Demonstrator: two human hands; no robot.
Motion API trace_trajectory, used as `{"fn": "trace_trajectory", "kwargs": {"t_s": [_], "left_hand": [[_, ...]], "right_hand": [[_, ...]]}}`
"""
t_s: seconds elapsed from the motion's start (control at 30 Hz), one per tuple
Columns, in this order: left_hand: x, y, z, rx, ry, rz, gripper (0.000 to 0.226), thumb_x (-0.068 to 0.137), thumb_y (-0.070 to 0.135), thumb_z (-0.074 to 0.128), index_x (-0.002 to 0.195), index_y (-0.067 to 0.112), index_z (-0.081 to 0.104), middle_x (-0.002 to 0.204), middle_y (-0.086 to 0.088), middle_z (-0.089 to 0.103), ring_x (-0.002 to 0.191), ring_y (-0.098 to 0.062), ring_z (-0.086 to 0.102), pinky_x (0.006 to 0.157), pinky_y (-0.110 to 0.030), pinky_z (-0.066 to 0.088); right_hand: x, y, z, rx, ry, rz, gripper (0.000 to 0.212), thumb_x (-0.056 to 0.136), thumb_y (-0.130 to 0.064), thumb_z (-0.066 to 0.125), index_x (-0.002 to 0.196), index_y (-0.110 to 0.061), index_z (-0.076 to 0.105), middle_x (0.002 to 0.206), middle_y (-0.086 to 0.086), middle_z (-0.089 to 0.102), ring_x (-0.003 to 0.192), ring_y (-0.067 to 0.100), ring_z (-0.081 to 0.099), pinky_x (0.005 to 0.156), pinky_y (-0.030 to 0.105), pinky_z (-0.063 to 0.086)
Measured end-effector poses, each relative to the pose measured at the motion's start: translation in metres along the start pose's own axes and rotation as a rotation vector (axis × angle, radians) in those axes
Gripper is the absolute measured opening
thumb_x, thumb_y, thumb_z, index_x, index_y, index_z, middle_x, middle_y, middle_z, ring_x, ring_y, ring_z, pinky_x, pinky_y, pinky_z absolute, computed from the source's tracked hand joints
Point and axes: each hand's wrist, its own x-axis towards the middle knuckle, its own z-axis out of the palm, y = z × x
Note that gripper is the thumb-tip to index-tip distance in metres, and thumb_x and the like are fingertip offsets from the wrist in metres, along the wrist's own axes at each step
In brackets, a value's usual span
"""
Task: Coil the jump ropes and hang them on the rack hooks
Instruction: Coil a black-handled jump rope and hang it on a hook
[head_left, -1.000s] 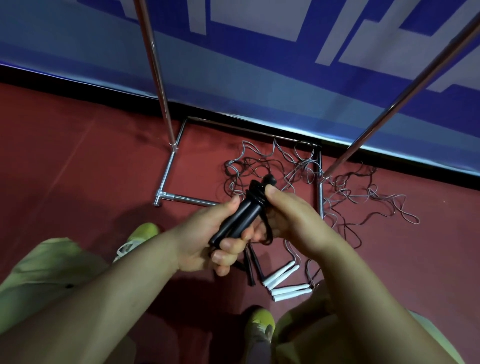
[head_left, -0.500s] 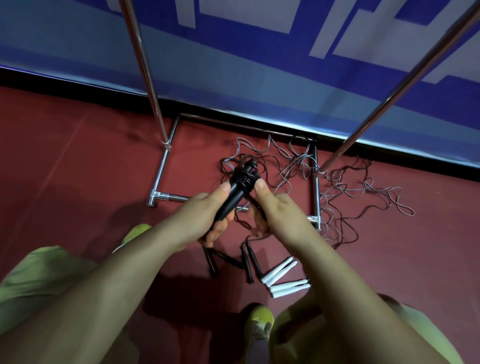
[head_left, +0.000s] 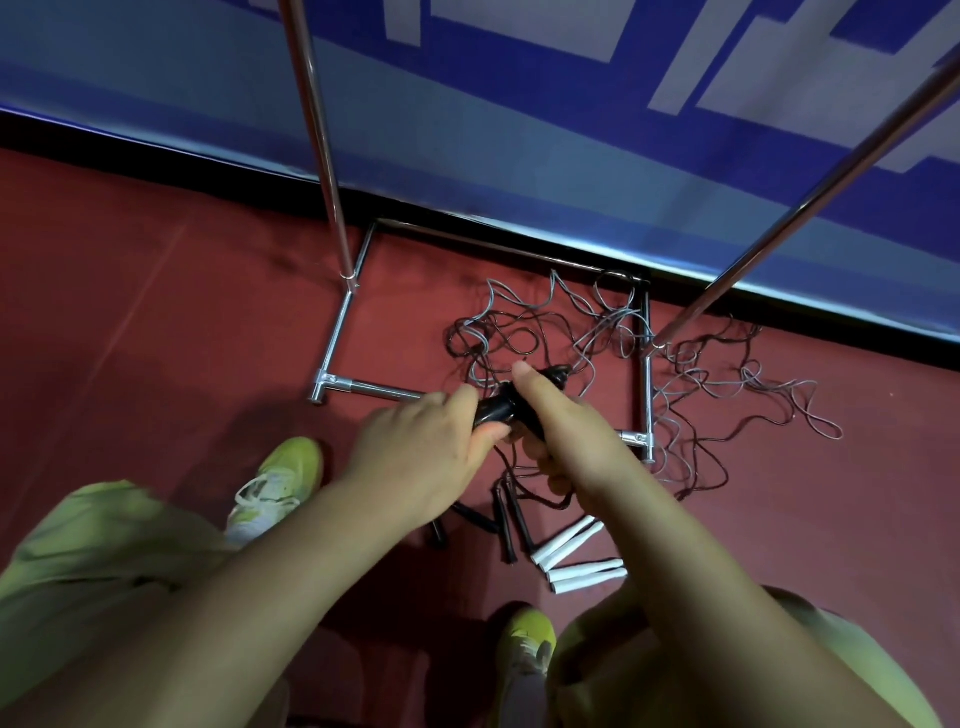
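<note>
My left hand (head_left: 426, 452) and my right hand (head_left: 561, 421) together grip a pair of black jump rope handles (head_left: 498, 408), held low over the red floor. A dark cord runs down from the handles between my hands. Behind them a tangle of grey and dark rope cords (head_left: 597, 353) lies spread across the floor. More black handles (head_left: 511, 525) and white handles (head_left: 576, 553) lie on the floor below my hands. The chrome rack's base frame (head_left: 337, 338) surrounds part of the tangle. No hooks are in view.
Two chrome rack uprights rise from the base, the left upright (head_left: 317, 135) and the right upright (head_left: 810, 176). A blue and white wall banner (head_left: 519, 104) stands behind. My yellow-green shoes (head_left: 280, 478) and trouser knees are at the bottom.
My hands have moved forward and lower with the black handles, which now point more to the right. The view has tilted down a little.
</note>
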Motion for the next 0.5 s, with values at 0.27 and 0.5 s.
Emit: {"fn": "trace_trajectory", "kwargs": {"t_s": [0.27, 0.5], "left_hand": [[0.005, -0.018, -0.021, -1.099, -0.469, -0.114, 0.072, 0.059, 0.082, 0.044, 0.081, 0.019, 0.071, 0.08, -0.002, 0.072, 0.075, -0.017, 0.065, 0.077, -0.038, 0.051], [-0.001, -0.014, -0.023, -1.783, -0.965, -0.206, 0.083, 0.077, 0.077, 0.028, 0.08, 0.005, 0.069, 0.052, -0.003, 0.048, 0.041, -0.015, 0.043, 0.044, -0.021, 0.03]], "right_hand": [[0.0, 0.0, -0.003, 0.27, 0.006, -0.247, 0.029, 0.071, -0.047, 0.048, 0.059, -0.023, 0.037, 0.047, -0.01, 0.025, 0.04, 0.007, 0.02, 0.046, 0.025, 0.016], [0.007, 0.01, -0.003, 0.393, -0.061, -0.367, 0.055, 0.056, -0.06, 0.05, 0.076, -0.008, 0.046, 0.049, 0.0, 0.037, 0.042, 0.009, 0.031, 0.042, 0.02, 0.026]]}}
